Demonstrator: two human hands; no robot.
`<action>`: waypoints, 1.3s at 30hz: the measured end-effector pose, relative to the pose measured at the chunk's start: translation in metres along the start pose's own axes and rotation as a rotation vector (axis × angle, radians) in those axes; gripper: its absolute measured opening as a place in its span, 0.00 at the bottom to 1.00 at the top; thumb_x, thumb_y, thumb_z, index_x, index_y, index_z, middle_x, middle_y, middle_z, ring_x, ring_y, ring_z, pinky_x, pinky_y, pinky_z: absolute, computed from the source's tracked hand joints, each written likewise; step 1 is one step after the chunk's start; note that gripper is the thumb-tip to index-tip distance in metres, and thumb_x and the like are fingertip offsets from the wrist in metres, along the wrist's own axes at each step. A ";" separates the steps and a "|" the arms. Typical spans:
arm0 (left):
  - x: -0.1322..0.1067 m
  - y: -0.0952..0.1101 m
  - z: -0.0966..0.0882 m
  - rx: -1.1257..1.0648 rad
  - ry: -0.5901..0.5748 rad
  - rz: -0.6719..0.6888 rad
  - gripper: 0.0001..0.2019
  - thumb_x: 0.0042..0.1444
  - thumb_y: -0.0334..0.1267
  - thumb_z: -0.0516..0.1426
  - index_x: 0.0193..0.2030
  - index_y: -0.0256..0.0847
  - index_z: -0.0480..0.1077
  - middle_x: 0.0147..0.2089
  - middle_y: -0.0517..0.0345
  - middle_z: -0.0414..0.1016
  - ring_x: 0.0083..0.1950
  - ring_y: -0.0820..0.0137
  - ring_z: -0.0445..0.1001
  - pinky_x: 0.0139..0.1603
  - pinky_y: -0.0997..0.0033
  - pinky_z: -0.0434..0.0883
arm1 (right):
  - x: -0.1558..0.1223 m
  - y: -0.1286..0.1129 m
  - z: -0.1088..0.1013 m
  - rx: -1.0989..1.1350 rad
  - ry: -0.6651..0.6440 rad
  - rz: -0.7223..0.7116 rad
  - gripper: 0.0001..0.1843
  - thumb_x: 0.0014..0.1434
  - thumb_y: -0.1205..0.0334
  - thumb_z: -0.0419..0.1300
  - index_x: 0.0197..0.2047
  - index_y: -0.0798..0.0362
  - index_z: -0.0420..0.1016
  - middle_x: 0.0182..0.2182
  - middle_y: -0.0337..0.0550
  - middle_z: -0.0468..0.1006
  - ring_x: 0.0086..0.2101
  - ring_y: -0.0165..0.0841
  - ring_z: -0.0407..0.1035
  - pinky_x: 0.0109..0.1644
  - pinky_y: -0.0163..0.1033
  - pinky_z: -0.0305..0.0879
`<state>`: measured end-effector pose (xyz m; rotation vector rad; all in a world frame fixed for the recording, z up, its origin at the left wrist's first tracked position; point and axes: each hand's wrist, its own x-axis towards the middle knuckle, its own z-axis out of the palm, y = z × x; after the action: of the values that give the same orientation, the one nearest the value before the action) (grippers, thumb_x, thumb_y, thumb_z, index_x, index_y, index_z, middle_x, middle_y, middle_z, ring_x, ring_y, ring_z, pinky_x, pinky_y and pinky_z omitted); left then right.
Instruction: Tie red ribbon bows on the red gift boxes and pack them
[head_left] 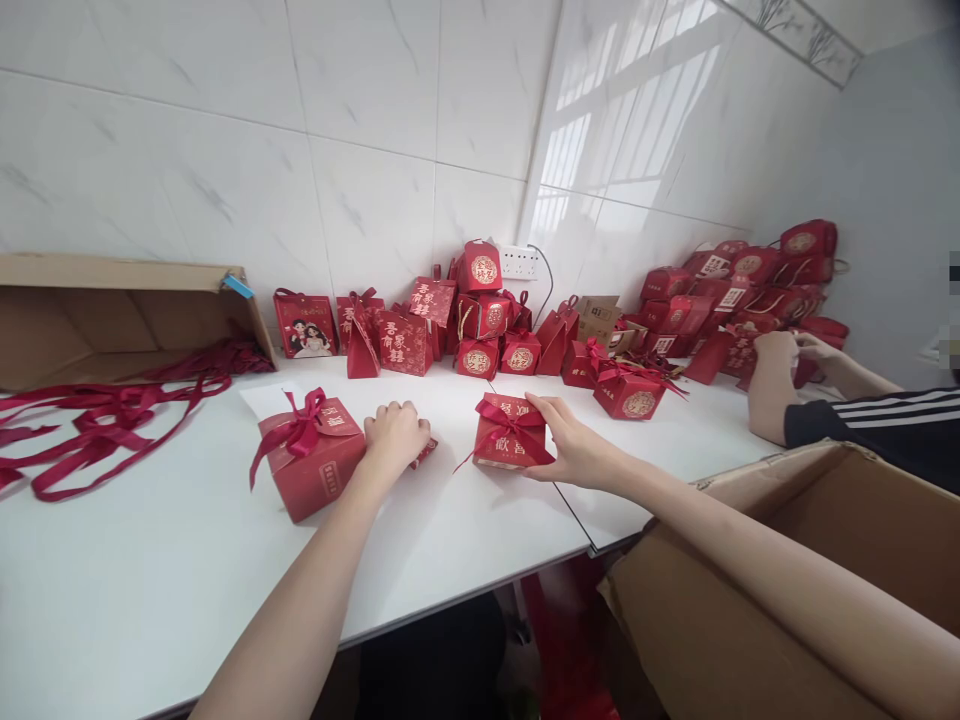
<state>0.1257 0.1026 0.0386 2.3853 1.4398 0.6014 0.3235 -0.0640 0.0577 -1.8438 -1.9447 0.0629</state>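
Observation:
My right hand grips the right side of a small red gift box, which rests on the white table. A dark red ribbon bow is tied over its top. My left hand is closed over a small red patterned piece, most of it hidden under the fingers. Just left of that hand stands a larger red gift box with a ribbon bow on top.
Loose red ribbons lie at left before an open cardboard box. Several red gift boxes line the wall, with a pile at right. Another cardboard box stands front right. A co-worker's hands work at far right.

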 end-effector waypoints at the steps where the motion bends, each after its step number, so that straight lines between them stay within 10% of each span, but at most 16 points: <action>1: 0.001 -0.003 -0.001 0.020 -0.031 -0.032 0.10 0.47 0.34 0.53 0.34 0.32 0.71 0.45 0.31 0.73 0.53 0.40 0.67 0.51 0.40 0.60 | 0.000 0.000 0.000 -0.002 -0.002 0.007 0.50 0.46 0.55 0.65 0.64 0.51 0.40 0.55 0.57 0.56 0.52 0.46 0.63 0.54 0.53 0.65; 7: 0.000 -0.005 0.007 -0.094 -0.169 -0.077 0.04 0.35 0.35 0.59 0.22 0.40 0.68 0.24 0.49 0.75 0.36 0.51 0.75 0.42 0.55 0.67 | 0.000 0.000 0.000 -0.003 0.002 -0.009 0.49 0.47 0.55 0.65 0.65 0.51 0.40 0.54 0.56 0.56 0.52 0.46 0.62 0.55 0.53 0.64; 17: 0.010 0.003 0.015 -0.957 0.036 -0.126 0.05 0.49 0.36 0.57 0.27 0.38 0.65 0.29 0.54 0.74 0.30 0.67 0.75 0.34 0.66 0.74 | 0.001 -0.004 -0.003 0.041 -0.028 0.032 0.49 0.47 0.56 0.65 0.64 0.52 0.40 0.55 0.58 0.55 0.53 0.48 0.62 0.52 0.54 0.66; 24: 0.007 0.016 0.012 -1.502 0.095 -0.225 0.05 0.56 0.30 0.52 0.29 0.36 0.64 0.34 0.53 0.74 0.33 0.74 0.76 0.49 0.63 0.74 | 0.002 -0.005 -0.002 0.069 -0.041 0.064 0.50 0.46 0.57 0.66 0.65 0.53 0.41 0.54 0.58 0.55 0.52 0.47 0.62 0.49 0.52 0.69; 39: 0.005 0.016 0.012 -1.735 0.160 -0.141 0.07 0.43 0.30 0.61 0.30 0.36 0.66 0.34 0.59 0.73 0.36 0.75 0.74 0.53 0.62 0.70 | 0.001 -0.002 0.000 0.067 -0.026 0.023 0.49 0.48 0.56 0.65 0.65 0.50 0.40 0.55 0.57 0.55 0.52 0.46 0.62 0.48 0.52 0.70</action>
<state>0.1461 0.0991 0.0366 0.8351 0.4969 1.2544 0.3213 -0.0634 0.0589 -1.8309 -1.9154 0.1587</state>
